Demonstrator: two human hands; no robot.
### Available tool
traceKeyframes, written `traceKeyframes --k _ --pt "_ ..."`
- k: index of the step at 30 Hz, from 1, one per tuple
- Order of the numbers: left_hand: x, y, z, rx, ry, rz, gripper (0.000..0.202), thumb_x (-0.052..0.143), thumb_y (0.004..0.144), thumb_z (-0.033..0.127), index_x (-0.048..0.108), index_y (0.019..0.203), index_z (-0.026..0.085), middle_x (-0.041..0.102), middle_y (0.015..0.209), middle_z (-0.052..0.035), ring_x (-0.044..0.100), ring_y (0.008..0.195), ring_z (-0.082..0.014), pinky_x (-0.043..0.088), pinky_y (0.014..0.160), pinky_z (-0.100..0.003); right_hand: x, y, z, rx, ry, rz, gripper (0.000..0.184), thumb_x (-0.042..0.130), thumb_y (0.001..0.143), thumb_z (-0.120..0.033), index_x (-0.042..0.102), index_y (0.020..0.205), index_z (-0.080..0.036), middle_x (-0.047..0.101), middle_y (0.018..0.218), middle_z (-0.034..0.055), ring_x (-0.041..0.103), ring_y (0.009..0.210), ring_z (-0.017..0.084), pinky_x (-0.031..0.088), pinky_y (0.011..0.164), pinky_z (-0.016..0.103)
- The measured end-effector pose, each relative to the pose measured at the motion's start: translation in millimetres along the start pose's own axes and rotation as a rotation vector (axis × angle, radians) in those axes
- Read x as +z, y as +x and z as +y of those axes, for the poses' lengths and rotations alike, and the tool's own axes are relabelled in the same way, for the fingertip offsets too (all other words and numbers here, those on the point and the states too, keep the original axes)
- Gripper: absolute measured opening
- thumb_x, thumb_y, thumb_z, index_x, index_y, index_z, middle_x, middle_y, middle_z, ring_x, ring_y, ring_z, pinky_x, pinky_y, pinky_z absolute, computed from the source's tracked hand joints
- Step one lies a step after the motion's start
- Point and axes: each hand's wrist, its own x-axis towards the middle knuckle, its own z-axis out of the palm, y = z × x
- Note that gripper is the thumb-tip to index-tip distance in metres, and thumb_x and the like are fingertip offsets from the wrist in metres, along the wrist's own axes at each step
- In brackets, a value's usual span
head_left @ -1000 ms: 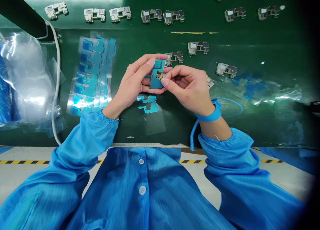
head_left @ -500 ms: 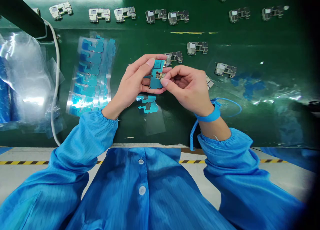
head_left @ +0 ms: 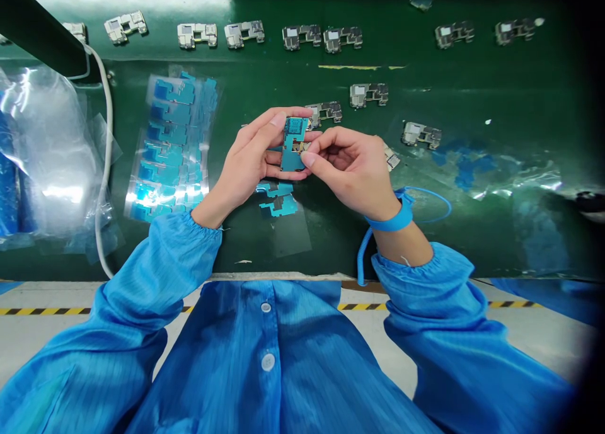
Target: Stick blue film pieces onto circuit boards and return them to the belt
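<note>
Left hand [head_left: 250, 154] has its thumb and fingers wrapped round a teal-filmed circuit board [head_left: 293, 162], held over the counter [head_left: 331, 257]. Right hand [head_left: 357, 169] has thumb and index finger nearly together at the board's 4 o'clock edge; can't tell if that grip's actually got hold of it or is just pressing.

Clock from the board: a film liner [head_left: 282, 207] sits close by at 6, and the counter's near edge is past that, right by the coat. There's a stretch of open green at 5, between the liner and the coiled wrist-strap cord [head_left: 362, 257], and more at 11. Sheet of teal film cutouts [head_left: 172, 113] at 9, loose circuit board [head_left: 329, 111] close by at 2.

Compared with a second ago, the hands look about the same, but the far row of circuit boards [head_left: 197, 36] slid towards 3, and another one's poking out by the dark post [head_left: 47, 31].

Held board's got a darker square at its 12 end and goldish metal showing mid-right.
</note>
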Motion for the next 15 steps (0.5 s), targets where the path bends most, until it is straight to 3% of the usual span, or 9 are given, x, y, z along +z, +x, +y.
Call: traceKeyframes --k 11,15 --pt "0.6 -1 -1 0.027 -0.049 0.017 0.047 0.056 0.114 0.057 0.071 0.143 0.024 0.082 0.134 -0.0101 0.087 0.111 -0.0301 0.077 0.088 -0.044 0 0 -2 0.008 0.03 0.0 0.034 0.092 0.092 -0.053 0.073 0.085 -0.025 0.078 0.089 0.005 0.079 0.125 0.032 0.069 0.089 0.04" --pt "-0.8 4 -10 0.061 -0.054 0.058 0.041 0.067 0.11 0.053 0.074 0.138 0.025 0.083 0.125 -0.0069 0.088 0.11 -0.0316 0.077 0.084 -0.045 0 0 -3 0.014 0.044 -0.005 0.032 0.092 0.092 -0.051 0.074 0.084 -0.026 0.077 0.087 0.0045 0.079 0.125 0.032 0.068 0.088 0.04"
